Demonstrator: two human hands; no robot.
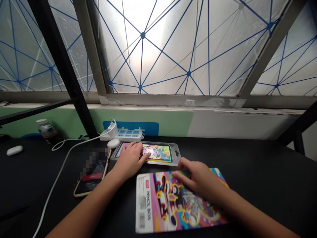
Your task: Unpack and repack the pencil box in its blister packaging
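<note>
My left hand (132, 157) lies with fingers spread on a clear plastic package (175, 153), which has a brightly coloured printed piece inside. It partly covers the package's left half. My right hand (198, 177) is over the upper part of a colourful printed card (160, 201) marked "PENCIL BOX". Its fingers are bent, with thumb and forefinger apart and nothing visible between them. Whether its fingertips touch the card, I cannot tell. The card lies flat on the black table in front of the package, its white barcode strip at the left end.
Left of the package a phone (92, 178) lies by a small white case (113, 143). A white cable (63, 165) runs from the power strip (128, 134) across the black table (267, 185). A bottle (48, 130) and a white oval object (15, 150) are further left. Black posts (61, 66) flank the window.
</note>
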